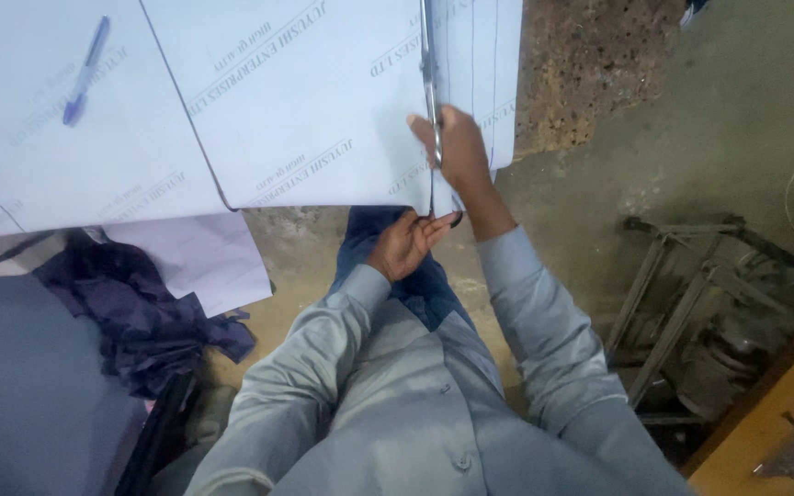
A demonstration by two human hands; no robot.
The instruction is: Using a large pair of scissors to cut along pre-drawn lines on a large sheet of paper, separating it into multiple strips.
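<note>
We stood over a rough, stained concrete floor (691, 138), with a large white sheet of pattern paper (305, 101) spread across the upper part of the view, its near edge hanging free above our legs. Our right hand (459, 152) reached forward from a grey sleeve, wrist nearly straight, fingers wrapped shut around the handles of a pair of long steel scissors (430, 92). The blades ran straight away from us along the sheet, beside thin ruled lines near its right border. Our left hand (406, 243) sat lower, just under the sheet's near edge, palm turned up and fingers curled together, pinching the paper at the start of the cut; how firmly it gripped we could not tell.

The sheet was pale, faintly printed with repeated slanted lettering, and carried a dark drawn curve that swept from the upper left down to the near edge. A blue pen (85, 72) lay on it far to the left, well apart from both hands.

To the right of the scissors only a narrow strip of paper remained before the sheet's edge, then bare floor. Below left, a heap of dark navy fabric (140, 312) lay beside a smaller loose sheet (204, 262). At the far right stood a rusty metal frame (691, 303) and the corner of a yellow wooden piece (774, 422), both clear of our arms.
</note>
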